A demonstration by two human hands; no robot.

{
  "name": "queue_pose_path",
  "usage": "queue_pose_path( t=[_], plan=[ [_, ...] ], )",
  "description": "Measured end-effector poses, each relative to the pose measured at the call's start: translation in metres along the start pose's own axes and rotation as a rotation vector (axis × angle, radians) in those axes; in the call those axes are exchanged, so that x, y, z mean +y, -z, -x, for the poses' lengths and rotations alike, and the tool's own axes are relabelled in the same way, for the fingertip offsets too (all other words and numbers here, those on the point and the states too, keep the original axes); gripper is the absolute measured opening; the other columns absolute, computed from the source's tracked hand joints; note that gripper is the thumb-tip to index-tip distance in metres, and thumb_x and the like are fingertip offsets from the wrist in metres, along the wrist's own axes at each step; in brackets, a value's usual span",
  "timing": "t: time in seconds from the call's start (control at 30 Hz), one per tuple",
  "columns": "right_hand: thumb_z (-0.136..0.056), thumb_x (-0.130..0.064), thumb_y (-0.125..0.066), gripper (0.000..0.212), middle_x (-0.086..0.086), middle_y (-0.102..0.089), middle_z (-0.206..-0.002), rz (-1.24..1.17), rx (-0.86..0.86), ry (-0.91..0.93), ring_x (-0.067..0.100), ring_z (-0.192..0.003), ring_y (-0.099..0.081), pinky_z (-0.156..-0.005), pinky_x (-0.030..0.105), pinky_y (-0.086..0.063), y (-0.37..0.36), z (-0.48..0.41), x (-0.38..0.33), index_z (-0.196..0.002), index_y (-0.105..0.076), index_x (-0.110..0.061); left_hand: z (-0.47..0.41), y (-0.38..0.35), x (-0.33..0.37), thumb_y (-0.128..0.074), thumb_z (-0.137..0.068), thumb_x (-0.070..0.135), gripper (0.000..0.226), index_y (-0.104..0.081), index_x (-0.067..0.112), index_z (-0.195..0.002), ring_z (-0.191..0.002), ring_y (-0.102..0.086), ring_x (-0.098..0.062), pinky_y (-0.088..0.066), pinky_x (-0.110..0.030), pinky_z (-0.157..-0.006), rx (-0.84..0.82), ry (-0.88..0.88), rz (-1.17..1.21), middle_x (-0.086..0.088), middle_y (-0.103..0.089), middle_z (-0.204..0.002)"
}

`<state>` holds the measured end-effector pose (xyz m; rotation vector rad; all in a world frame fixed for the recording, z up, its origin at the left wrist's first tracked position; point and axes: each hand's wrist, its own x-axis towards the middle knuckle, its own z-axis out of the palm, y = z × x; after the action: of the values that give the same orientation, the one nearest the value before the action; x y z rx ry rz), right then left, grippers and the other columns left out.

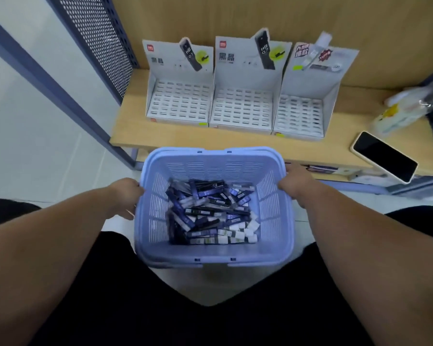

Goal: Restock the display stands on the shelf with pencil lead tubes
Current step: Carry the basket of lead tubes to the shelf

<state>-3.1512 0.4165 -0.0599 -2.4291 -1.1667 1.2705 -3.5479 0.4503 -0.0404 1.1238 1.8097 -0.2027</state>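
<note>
As things stand: the restocking looks not yet begun, since every slot I can see in the three display stands [243, 106] is bare.
Grip, left: the left hand [125, 196] holds the left wall of the basket [215, 156] near the rim; it appears wrapped on the plastic, though the tips are hidden.
Grip, right: the right hand [295, 186] holds the right rim, its fingers [286, 172] curled over the edge.
Stock: the pencil lead tubes [210, 213] all lie in a loose jumble on the basket floor, dark and white-capped ones mixed, in front of and below the shelf [165, 136].
Targets: the stands sit side by side on the shelf, the right one with different print.
Risk, sorting: the mixed heap could send a tube to the wrong stand; the labels are too blurred to tell kinds.
Risk, tipping: a tilt of the basket would slide or spill the pile.
Risk, stands: they look like light card and may shift if a tube is pushed in hard.
Risk, phone [385, 157]: it lies at the shelf's front edge, seemingly overhanging; a knock from the basket or an elbow could drop it.
</note>
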Motion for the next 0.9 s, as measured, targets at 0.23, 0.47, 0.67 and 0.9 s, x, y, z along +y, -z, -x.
queue_pose_path(
  t=[0.23,0.47,0.67,0.9],
  plan=[
    [-0.090,-0.019,-0.070,0.041,0.018,-0.067,-0.111,-0.065,-0.039,-0.005,0.035,-0.093,-0.067,-0.083,0.046,-0.059,-0.001,0.015,0.004,-0.127,-0.058,-0.005,0.015,-0.002,-0.002,-0.045,-0.104,0.019,0.025,-0.061,0.000,-0.103,-0.074,-0.063,-0.033,-0.055,-0.043,-0.075,0.053,0.032,0.112,-0.018,-0.065,-0.095],
    [-0.091,-0.030,-0.072,0.057,0.011,-0.064,-0.114,0.042,-0.059,0.016,0.030,-0.093,-0.063,-0.072,0.038,-0.052,-0.003,0.044,0.000,-0.139,-0.048,-0.012,0.014,-0.010,-0.007,-0.046,-0.099,0.013,0.019,-0.061,0.001,-0.104,-0.077,-0.069,-0.033,-0.058,-0.040,-0.061,0.137,-0.004,0.030,-0.019,-0.069,-0.094],
    [-0.093,-0.024,-0.066,0.048,0.014,-0.054,-0.137,0.216,0.221,0.157,0.034,-0.121,-0.055,-0.099,0.043,-0.047,-0.014,0.062,-0.002,-0.138,-0.054,-0.013,-0.003,-0.011,-0.023,-0.036,-0.104,0.036,0.031,-0.059,0.015,-0.104,-0.076,-0.068,-0.035,-0.058,-0.046,-0.072,0.135,-0.100,0.196,-0.018,-0.069,-0.093],
    [-0.094,-0.033,-0.068,0.035,0.003,-0.065,-0.121,0.407,-0.045,0.507,0.023,-0.113,-0.060,-0.094,0.034,-0.049,-0.067,0.029,-0.034,-0.124,-0.066,-0.017,-0.025,-0.013,-0.016,-0.026,-0.105,0.049,0.049,-0.060,0.014,-0.111,-0.089,-0.063,-0.036,-0.055,-0.047,-0.083,0.221,-0.237,0.155,-0.015,-0.066,-0.099]
  ],
)
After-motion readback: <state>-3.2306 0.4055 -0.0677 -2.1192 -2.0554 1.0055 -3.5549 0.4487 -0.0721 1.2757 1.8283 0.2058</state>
